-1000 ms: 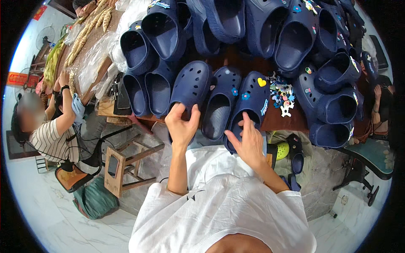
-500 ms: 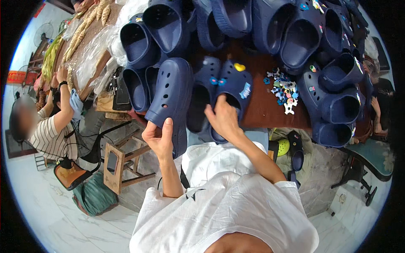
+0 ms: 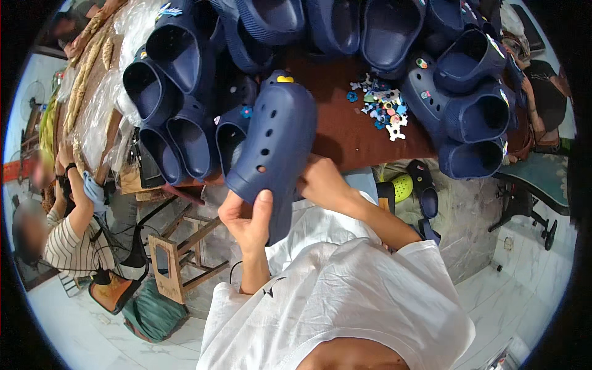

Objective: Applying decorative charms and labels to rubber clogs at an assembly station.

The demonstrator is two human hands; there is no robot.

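A navy clog [image 3: 274, 132] with a plain holed upper is in my left hand [image 3: 246, 221], whose thumb and fingers close on its heel end. Raised over the table edge, the clog covers much of what lies behind it. Close to its right side is my right hand [image 3: 330, 185], its fingertips hidden behind the clog. Past the clog's toe shows a yellow charm [image 3: 285, 79]. To its left sits another navy clog [image 3: 231, 126], partly covered, bearing a blue flower charm [image 3: 246, 111]. A heap of small colourful charms [image 3: 382, 105] lies on the brown tabletop [image 3: 336, 114].
Navy clogs [image 3: 271, 18] crowd the back, and more are stacked at the right [image 3: 475, 117]. Plastic wrap [image 3: 102, 92] covers a surface at the left. A wooden stool [image 3: 169, 265] stands below, near a person in a striped shirt [image 3: 71, 237]. A lime-green clog [image 3: 402, 187] is under the table.
The held clog has moved right across the view, now covering the clog with the yellow charm. My right hand's fingers, seen earlier at that clog's opening, are now hidden. The whole view has shifted.
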